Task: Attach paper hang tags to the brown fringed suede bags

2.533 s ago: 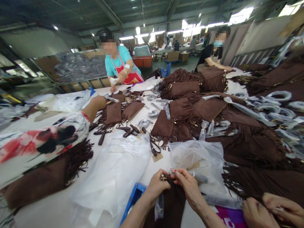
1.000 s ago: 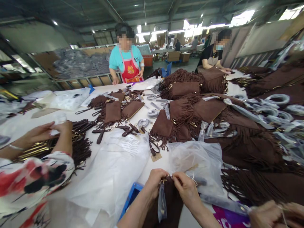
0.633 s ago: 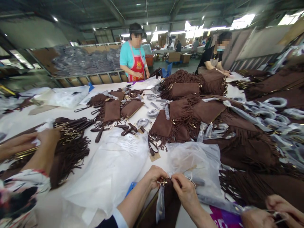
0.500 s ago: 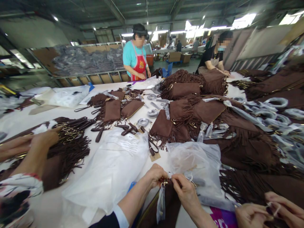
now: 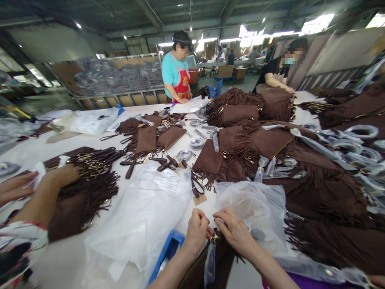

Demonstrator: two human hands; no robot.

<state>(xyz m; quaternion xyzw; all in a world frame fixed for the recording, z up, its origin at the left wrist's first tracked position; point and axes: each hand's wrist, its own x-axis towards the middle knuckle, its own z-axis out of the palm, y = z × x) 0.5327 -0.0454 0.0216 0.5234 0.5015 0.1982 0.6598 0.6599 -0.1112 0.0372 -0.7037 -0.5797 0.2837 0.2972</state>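
Observation:
Low in the middle, a dark brown bag [image 5: 224, 263] with a gold zipper lies under my hands. My left hand [image 5: 197, 228] is closed just above its gold clasp [image 5: 215, 237]; what its fingertips hold is hidden. Opposite it, my right hand [image 5: 231, 230] pinches a thin white string [image 5: 219, 220]. From the clasp hangs a strip wrapped in clear plastic [image 5: 209, 265]. A blue tray [image 5: 170, 249] sits left of the bag, partly behind my left forearm.
White plastic bags [image 5: 141, 216] lie to the left and translucent bags [image 5: 252, 204] to the right. Brown fringed bags [image 5: 237, 140] and plastic-wrapped straps [image 5: 361, 132] cover the table beyond. A co-worker's hands [image 5: 60, 176] are at left; two other people stand across the table.
My hands have risen slightly and my left hand has turned more upright. More of the blue tray shows. The neighbour's hands at lower right have mostly left the view.

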